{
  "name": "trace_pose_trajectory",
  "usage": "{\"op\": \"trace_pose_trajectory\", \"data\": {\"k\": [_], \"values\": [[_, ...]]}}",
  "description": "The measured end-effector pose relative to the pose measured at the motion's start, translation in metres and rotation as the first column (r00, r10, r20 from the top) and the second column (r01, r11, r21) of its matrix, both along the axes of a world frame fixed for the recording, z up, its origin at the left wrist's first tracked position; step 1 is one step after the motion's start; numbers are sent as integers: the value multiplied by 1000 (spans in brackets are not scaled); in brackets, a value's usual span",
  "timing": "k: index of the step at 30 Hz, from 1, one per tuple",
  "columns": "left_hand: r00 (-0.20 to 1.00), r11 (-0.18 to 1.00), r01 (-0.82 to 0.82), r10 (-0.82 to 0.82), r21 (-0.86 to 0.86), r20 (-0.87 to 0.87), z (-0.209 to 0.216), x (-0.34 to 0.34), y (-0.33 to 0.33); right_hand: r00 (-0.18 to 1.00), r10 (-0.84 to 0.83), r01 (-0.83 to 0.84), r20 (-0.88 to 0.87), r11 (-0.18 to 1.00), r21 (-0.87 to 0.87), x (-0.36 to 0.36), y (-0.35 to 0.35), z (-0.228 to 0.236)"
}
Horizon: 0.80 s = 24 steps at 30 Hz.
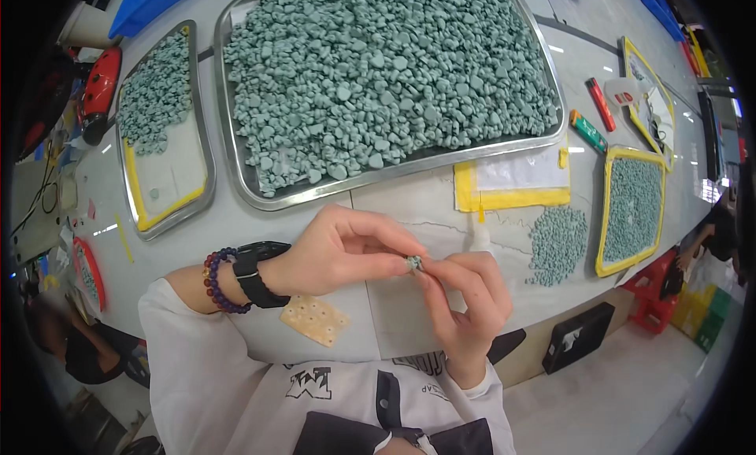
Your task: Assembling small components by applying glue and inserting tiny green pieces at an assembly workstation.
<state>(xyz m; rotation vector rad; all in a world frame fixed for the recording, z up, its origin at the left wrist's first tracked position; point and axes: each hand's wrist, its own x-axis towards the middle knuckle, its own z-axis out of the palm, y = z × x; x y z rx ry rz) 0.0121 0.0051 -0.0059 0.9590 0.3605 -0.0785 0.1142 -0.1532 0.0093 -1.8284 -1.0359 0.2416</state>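
Across the pale tabletop (pixel 378 313), a large metal tray (pixel 224 101) is taking up the far side, heaped with green stone-like pieces (pixel 378 85). Toward the left edge, a narrower metal tray (pixel 173 172) is holding a smaller spread of them, its near end showing white lining. Close to the right edge, a yellow-edged tray (pixel 605 211) is lying covered with finer green bits. By the near edge, the person's left hand (pixel 339 250) and right hand (pixel 471 294) are meeting at the fingertips. Just beside the yellow-edged tray, a loose heap (pixel 557 246) is sitting on the tabletop, and a yellow patterned patch (pixel 315 319) is resting below the left wrist. Both hands are pinching a tiny green piece (pixel 414 261) between thumbs and forefingers; whether it is one stone or several, I cannot tell. As I am judging it, this piece is not yet being set down, and most of the others are lying in the large metal tray.
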Motion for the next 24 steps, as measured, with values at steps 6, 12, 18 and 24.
{"op": "trace_pose_trajectory", "data": {"k": [6,12,18,24], "values": [[997,998,-37,34,45,76,-6,-3,-5,999,33,-32,-17,998,48,3,0,-3],[982,995,-12,-6,95,188,-2,2,-3,1000,9,-10,20,999,50,3,-1,0],[999,982,-30,25,185,31,-8,-6,1,962,84,-121,259,984,129,9,-4,-5],[997,992,-31,39,123,-61,-6,-8,-2,923,114,-143,367,988,52,10,-14,0]]}}
